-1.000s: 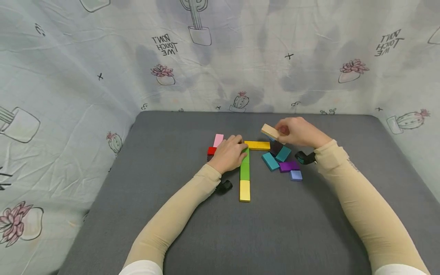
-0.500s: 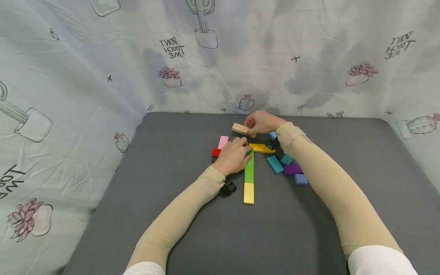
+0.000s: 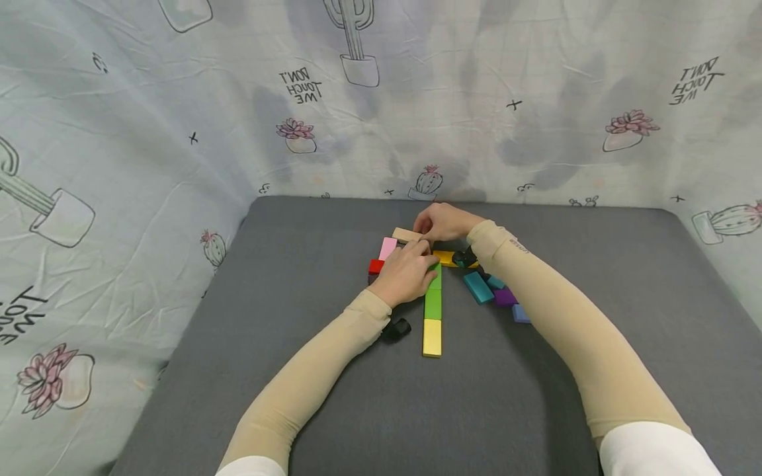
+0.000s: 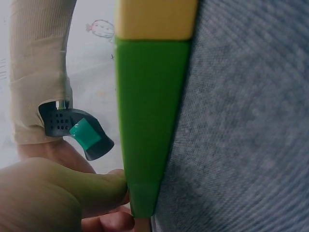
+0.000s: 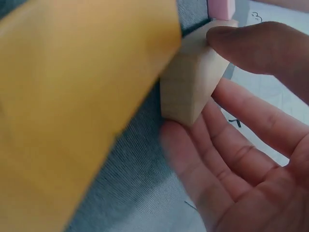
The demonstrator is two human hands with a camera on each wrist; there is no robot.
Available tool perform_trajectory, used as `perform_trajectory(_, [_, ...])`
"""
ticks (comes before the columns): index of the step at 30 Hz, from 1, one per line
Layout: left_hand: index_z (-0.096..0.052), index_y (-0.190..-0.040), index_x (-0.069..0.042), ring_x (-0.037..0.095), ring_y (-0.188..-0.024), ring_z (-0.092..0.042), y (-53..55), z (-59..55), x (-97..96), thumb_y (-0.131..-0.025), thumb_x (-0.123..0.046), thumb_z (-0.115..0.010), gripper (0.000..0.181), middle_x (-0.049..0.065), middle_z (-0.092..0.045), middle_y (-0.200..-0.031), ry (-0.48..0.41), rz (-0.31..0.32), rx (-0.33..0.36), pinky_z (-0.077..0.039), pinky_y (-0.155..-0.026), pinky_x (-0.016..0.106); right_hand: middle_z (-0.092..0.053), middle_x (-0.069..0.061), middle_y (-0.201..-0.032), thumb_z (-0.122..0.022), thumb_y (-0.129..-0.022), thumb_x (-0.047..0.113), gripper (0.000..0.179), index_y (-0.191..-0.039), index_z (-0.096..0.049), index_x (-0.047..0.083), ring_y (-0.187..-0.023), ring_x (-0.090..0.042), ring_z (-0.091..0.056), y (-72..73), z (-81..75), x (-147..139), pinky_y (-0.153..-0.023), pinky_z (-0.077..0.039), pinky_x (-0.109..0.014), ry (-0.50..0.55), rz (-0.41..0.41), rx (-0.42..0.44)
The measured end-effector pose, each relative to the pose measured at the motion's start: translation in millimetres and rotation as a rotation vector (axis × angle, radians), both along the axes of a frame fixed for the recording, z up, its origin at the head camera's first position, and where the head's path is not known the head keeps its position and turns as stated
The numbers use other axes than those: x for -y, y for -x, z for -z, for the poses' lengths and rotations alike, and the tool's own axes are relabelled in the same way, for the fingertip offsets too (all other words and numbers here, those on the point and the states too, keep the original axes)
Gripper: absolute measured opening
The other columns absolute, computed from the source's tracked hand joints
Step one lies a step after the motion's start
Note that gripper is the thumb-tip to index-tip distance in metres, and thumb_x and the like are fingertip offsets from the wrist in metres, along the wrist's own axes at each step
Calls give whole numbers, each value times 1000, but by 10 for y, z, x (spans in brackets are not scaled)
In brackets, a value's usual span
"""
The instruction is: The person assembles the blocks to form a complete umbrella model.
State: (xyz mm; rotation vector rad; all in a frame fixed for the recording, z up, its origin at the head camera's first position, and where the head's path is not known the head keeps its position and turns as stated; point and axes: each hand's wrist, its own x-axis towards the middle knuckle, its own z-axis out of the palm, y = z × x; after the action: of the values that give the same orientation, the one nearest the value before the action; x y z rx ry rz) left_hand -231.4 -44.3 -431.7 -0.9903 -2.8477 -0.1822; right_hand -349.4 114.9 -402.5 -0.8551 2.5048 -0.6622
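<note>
In the head view, my right hand [image 3: 443,221] grips a pale wooden block [image 3: 405,235] at the far end of the layout. The right wrist view shows the thumb on one face of this wooden block [image 5: 186,77] and a fingertip at its end. My left hand [image 3: 403,272] curls over the far end of a row of green blocks [image 3: 432,304]; in the left wrist view its thumb and a fingertip touch the green block's [image 4: 152,106] edge. A yellow block [image 3: 432,338] ends the row nearest me. An orange-yellow block [image 3: 444,258] lies crosswise right of the row's far end.
A pink block [image 3: 388,247] and a red block [image 3: 376,266] lie left of the row, partly behind my left hand. Teal [image 3: 478,288], purple [image 3: 505,297] and blue [image 3: 521,314] blocks lie loosely to the right. A patterned cloth [image 3: 351,152] rises behind the grey table [image 3: 500,396].
My right hand has carried the wooden block leftward from above the loose pile, then lowered it beside the pink block. My left hand has stayed at the green row; the head view has shifted slightly.
</note>
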Motion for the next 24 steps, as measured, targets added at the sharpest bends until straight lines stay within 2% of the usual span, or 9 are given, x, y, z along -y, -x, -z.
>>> perform_trajectory(11, [-76,-125,-16,22,-111,-56,-4,2,-1,-102,-31,-68,29,5,-61,-117,-21,15,-15,-55,-77,37,-75,-12,-105,-67,-94,7,25,-118,-74,4,-93,-24,-68,-35,20,12,-85,-57,-40,7,-30,21])
perform_trajectory(16, [-76,-125,-16,22,-113,-55,0,3,2,-102,-31,-68,28,5,-61,-118,-24,9,-17,-54,-81,38,-75,-13,-106,-66,-95,5,28,-122,-74,3,-91,-24,-67,-35,12,17,-87,-57,-41,18,-75,23])
perform_trajectory(19, [-76,-125,-16,22,-113,-55,-4,5,4,-102,-31,-67,28,5,-62,-119,-22,6,-13,-53,-83,39,-75,-12,-106,-64,-96,4,32,-126,-73,3,-89,-24,-66,-34,13,16,-86,-56,-41,24,-108,39])
perform_trajectory(24, [-76,-125,-17,23,-108,-55,-13,16,10,-103,-31,-67,28,4,-63,-118,-7,6,-23,-51,-81,37,-76,-11,-112,-62,-95,3,36,-129,-73,5,-93,-22,-67,-39,28,-13,-88,-57,-39,22,-119,96])
